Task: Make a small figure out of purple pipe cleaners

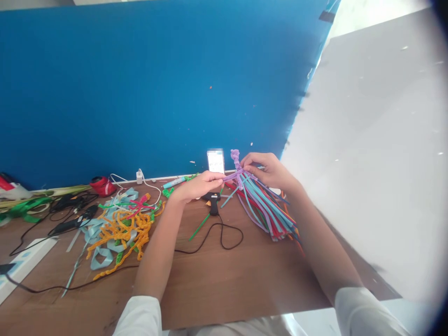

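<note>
Both of my hands are raised at the back of the table, around a purple pipe cleaner piece (235, 161) with a twisted, knobbly upper end. Between the thumb and fingers of my left hand (203, 185) are the purple strands that point left. My right hand (264, 169) pinches the same piece from the right side, its fingertips close to where the strands cross. Just below lies a thick bundle of loose pipe cleaners (268, 207) in blue, red, purple and other colours, partly covered by my right hand and forearm. A black glue gun (213, 205) rests under my left fingertips.
A lit phone (215, 162) leans against the blue partition (157, 84). At left lie a heap of orange pipe cleaner pieces (131, 228), light blue ribbon (101, 256), black cables and a white power strip (26, 266). A green stick (199, 227) and the glue gun's cord (241, 238) cross the middle.
</note>
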`<move>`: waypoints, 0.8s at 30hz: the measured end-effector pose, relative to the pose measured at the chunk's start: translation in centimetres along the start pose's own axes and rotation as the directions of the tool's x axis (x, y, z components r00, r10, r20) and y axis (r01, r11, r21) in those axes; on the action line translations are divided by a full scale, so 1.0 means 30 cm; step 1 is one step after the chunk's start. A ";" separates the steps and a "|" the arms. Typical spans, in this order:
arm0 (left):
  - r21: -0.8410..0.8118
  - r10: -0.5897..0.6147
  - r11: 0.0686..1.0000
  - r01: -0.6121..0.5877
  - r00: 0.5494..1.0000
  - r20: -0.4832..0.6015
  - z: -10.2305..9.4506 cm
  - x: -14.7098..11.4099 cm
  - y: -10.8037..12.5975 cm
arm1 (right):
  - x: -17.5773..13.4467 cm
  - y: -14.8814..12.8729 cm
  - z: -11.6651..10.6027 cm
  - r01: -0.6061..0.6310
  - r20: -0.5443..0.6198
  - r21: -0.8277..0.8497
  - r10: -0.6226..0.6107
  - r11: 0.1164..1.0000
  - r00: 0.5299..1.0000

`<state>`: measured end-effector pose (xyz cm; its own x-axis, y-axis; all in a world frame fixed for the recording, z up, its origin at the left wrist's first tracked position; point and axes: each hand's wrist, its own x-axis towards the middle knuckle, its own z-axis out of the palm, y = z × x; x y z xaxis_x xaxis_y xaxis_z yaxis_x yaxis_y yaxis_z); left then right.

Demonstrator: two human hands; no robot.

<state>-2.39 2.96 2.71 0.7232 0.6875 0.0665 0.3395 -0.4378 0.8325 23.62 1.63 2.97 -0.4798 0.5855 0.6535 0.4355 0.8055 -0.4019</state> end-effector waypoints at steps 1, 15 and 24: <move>-0.015 -0.010 1.000 0.009 1.000 -0.023 0.002 0.002 -0.001 | 0.000 0.000 0.001 0.000 0.001 -0.004 0.000 1.000 1.000; -0.209 -0.140 0.974 0.091 0.962 -0.234 -0.011 0.003 -0.010 | 0.003 -0.012 0.003 0.013 -0.034 0.015 -0.012 1.000 0.999; 0.350 0.038 0.937 0.015 0.989 -0.142 0.009 -0.023 0.038 | -0.003 0.007 -0.007 -0.031 -0.064 -0.001 0.031 1.000 0.997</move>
<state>-2.33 1.84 3.45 0.6429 0.7457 0.1750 0.5393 -0.6029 0.5880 23.91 1.75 2.96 -0.4162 0.6032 0.6804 0.4510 0.7867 -0.4216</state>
